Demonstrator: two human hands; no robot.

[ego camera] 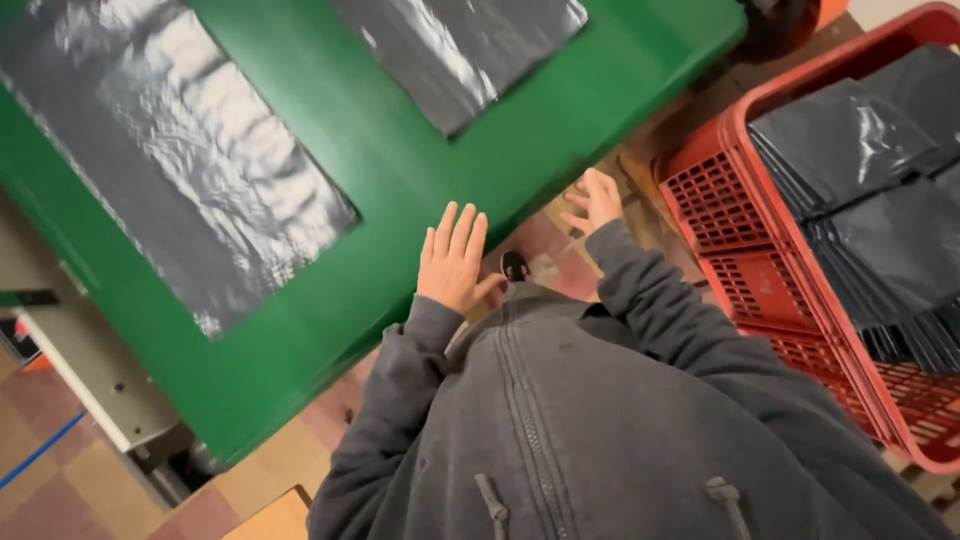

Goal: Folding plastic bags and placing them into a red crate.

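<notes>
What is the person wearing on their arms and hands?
Both arms are in long dark grey hoodie sleeves with snug ribbed cuffs. The left hand and right hand are bare: no gloves, rings or watch show. A zip and drawstrings run down the front.

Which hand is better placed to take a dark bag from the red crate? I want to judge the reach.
Probably the right hand: it hangs open past the green table's edge, on the side of the red crate with its dark bags. The left hand rests flat on the table edge, farther off.
</notes>
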